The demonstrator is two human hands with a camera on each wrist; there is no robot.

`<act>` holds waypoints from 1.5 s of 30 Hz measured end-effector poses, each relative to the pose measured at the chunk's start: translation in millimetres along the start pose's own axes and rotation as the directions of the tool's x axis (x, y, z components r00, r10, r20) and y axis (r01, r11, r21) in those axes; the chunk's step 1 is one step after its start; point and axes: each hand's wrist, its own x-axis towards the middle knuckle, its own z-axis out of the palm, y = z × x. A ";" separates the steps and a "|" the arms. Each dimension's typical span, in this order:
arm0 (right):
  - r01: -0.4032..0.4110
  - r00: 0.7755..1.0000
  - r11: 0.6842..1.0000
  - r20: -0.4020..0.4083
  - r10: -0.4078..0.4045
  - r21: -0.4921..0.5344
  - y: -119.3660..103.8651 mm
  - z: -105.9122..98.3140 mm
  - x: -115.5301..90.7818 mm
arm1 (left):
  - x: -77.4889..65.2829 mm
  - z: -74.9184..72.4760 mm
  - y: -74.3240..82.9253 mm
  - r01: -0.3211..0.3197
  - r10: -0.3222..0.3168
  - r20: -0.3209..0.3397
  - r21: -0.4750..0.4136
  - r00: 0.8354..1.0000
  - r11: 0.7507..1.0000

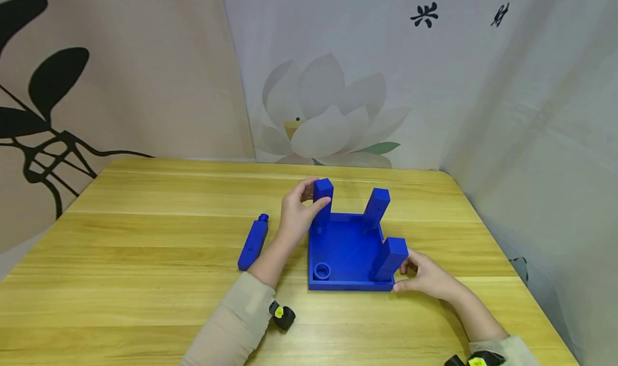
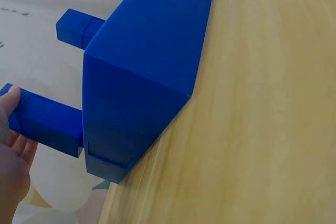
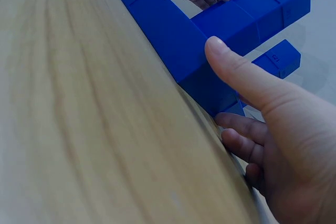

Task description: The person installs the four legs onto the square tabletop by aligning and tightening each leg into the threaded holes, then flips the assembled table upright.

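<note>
A blue square base lies on the wooden table with three blue legs standing up from its corners. My left hand grips the back-left leg near its top; the left wrist view shows the fingers around that leg beside the base. My right hand holds the front-right corner of the base, below the front-right leg. In the right wrist view the thumb presses the base's side, with the other fingers curled under its corner. A round socket at the front-left corner stands empty.
A fourth blue leg lies loose on the table left of my left forearm. The back-right leg stands untouched. Fabric backdrops hang close behind the table and along its right edge.
</note>
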 end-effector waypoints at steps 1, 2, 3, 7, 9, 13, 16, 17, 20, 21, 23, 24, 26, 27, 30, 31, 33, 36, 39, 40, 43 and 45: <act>0.000 1.000 1.000 0.001 0.000 -0.001 0.0 0.0 0.2 | 0.2 -0.5 -0.8 -0.008 0.008 0.005 -0.015 1.000 1.000; 0.000 1.000 1.000 0.000 0.000 -0.002 -0.4 0.0 0.5 | 0.3 -0.9 -1.2 -0.015 0.015 0.010 -0.028 1.000 1.000; -0.003 1.000 1.000 0.002 0.003 -0.003 -1.3 0.0 0.7 | 0.5 -1.4 -1.5 -0.022 0.022 0.017 -0.043 1.000 0.999; -0.008 1.000 1.000 0.002 0.008 -0.008 -2.4 0.3 1.1 | 1.0 -3.0 -4.2 -0.030 0.035 0.052 -0.094 0.998 0.995; -0.008 1.000 1.000 0.001 0.008 -0.009 -2.0 0.3 1.0 | 1.2 -3.8 -5.4 -0.032 0.040 0.069 -0.107 0.997 0.994; -0.006 1.000 1.000 -0.001 0.006 -0.007 0.1 0.0 -0.2 | 1.4 -5.0 -7.8 -0.049 0.061 0.105 -0.116 0.993 0.992; -0.002 1.000 1.000 -0.004 0.002 -0.005 1.5 -0.2 -1.4 | 1.0 -5.3 -7.8 -0.069 0.083 0.124 -0.109 0.989 0.992; -0.001 1.000 1.000 -0.006 0.001 -0.005 1.8 -0.1 -1.6 | 0.9 -5.3 -7.5 -0.074 0.087 0.127 -0.102 0.988 0.992; -0.002 1.000 1.000 -0.007 0.002 -0.003 1.7 0.2 -2.0 | 0.3 -4.8 -4.9 -0.067 0.075 0.117 -0.070 0.990 0.995; -0.004 1.000 1.000 -0.007 0.004 -0.001 1.4 0.3 -2.0 | 0.2 -4.5 -3.8 -0.062 0.068 0.107 -0.056 0.992 0.997; -0.001 1.000 1.000 -0.005 0.001 0.003 0.8 0.4 -1.9 | 0.1 -3.5 -1.4 -0.050 0.051 0.082 -0.024 0.995 0.998; 0.000 1.000 1.000 -0.003 0.000 0.005 0.5 0.4 -1.8 | -0.1 -3.0 0.0 -0.046 0.046 0.068 -0.011 0.997 0.999; 0.001 1.000 1.000 -0.003 -0.001 0.007 -0.1 0.3 -1.5 | -0.6 -1.9 2.4 -0.053 0.052 0.041 0.012 0.998 0.999; 0.001 1.000 1.000 -0.002 -0.001 0.007 -0.3 0.1 -1.3 | -0.7 -1.2 3.4 -0.060 0.059 0.030 0.025 0.998 0.998; 0.000 1.000 1.000 0.001 0.000 0.004 -0.7 -0.1 -0.8 | -1.1 1.0 5.3 -0.091 0.091 0.005 0.056 0.996 0.994; -0.001 1.000 1.000 0.001 0.001 0.002 -1.0 0.0 -0.7 | -1.2 1.4 5.6 -0.099 0.099 -0.001 0.069 0.995 0.993; -0.004 1.000 1.000 0.002 0.004 -0.001 -1.3 0.3 -0.5 | -1.2 2.2 5.9 -0.113 0.114 -0.013 0.085 0.993 0.990; -0.005 1.000 1.000 0.003 0.005 -0.004 -2.0 0.8 -0.3 | -1.9 2.7 6.6 -0.112 0.115 -0.031 0.094 0.993 0.989; -0.013 1.000 1.000 0.004 0.013 -0.003 -2.9 1.0 -0.3 | -2.4 2.9 7.4 -0.103 0.107 -0.043 0.084 0.993 0.991; -0.016 1.000 1.000 0.004 0.016 -0.002 -3.3 1.1 -0.3 | -2.5 3.0 7.5 -0.102 0.105 -0.043 0.079 0.994 0.992; -0.029 1.000 1.000 0.004 0.029 -0.003 -4.1 1.1 -0.4 | -2.7 2.6 8.1 -0.107 0.109 -0.028 0.066 0.994 0.992; -0.037 0.999 0.999 0.004 0.037 -0.008 -4.6 1.0 -0.5 | -2.8 2.5 8.0 -0.114 0.114 -0.008 0.060 0.993 0.992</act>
